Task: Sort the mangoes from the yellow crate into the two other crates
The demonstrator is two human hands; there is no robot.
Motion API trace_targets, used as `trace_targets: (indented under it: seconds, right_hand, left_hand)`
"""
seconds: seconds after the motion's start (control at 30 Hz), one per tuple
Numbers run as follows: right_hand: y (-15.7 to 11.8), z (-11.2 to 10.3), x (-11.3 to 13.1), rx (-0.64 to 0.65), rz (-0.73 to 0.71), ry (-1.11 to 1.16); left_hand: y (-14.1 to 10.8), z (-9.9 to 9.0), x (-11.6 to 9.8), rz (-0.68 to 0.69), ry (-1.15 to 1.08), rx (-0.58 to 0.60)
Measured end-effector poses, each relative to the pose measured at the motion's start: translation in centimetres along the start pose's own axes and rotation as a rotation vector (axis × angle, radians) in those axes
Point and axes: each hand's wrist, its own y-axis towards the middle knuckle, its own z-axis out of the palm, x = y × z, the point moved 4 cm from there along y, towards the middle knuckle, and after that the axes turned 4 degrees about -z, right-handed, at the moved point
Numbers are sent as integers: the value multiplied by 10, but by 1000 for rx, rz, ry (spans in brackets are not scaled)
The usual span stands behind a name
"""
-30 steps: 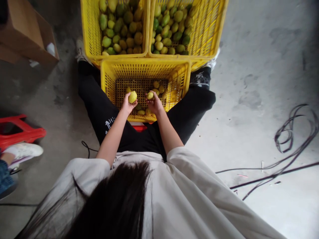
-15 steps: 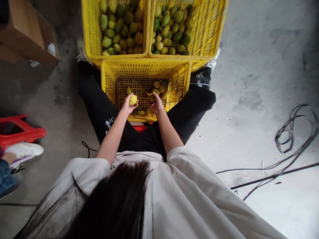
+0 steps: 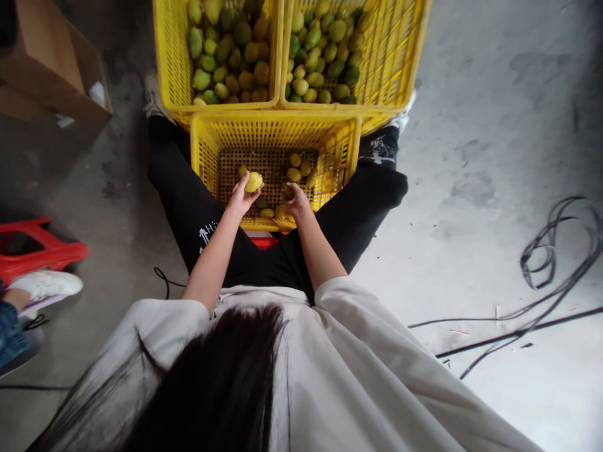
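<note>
Over the near yellow crate (image 3: 276, 119), my left hand (image 3: 242, 198) is closed around a bright yellow lemon (image 3: 254, 182), which faces up between thumb and fingers. To its right, my right hand (image 3: 298, 201) curls around a darker greenish lemon (image 3: 289, 193), mostly covered by the fingers. Several lemons (image 3: 294, 174) lie on the crate's dark mesh floor beyond my right hand. A few others (image 3: 267, 213) rest by the crate's near wall, and one small lemon (image 3: 242, 170) sits just past my left hand.
Two larger yellow crates (image 3: 281, 56) stand side by side ahead, holding many green and yellow lemons. My legs flank the near crate. A cardboard box (image 3: 61, 56) and a red stool (image 3: 44, 251), with another person's shoe (image 3: 49, 284), are at left. Black cables (image 3: 560, 289) lie at right.
The yellow lemon has turned in my left hand and shifted slightly up and right. In my right hand, the darker lemon sits lower and is more hidden.
</note>
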Motion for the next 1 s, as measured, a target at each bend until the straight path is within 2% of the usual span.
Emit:
trace_targets:
  seconds: [0.07,0.33,0.53,0.8,0.9,1.0]
  right_hand:
    - [0,-2,0,-13,10,18]
    - [4,-5,2,87,47,-13]
    - [3,-1,1,170,43,-97]
    - [-2,1,6,134,14,13]
    - [-6,1,8,110,31,49]
    - [-10,4,10,140,38,34]
  left_hand:
    - [0,0,2,-4,7,5]
    - [4,-6,2,-42,25,-30]
    - [8,-5,2,-75,27,16]
    - [4,-6,3,-63,0,-54]
    - [2,-4,0,-42,7,-30]
    - [1,-3,-1,-43,19,-13]
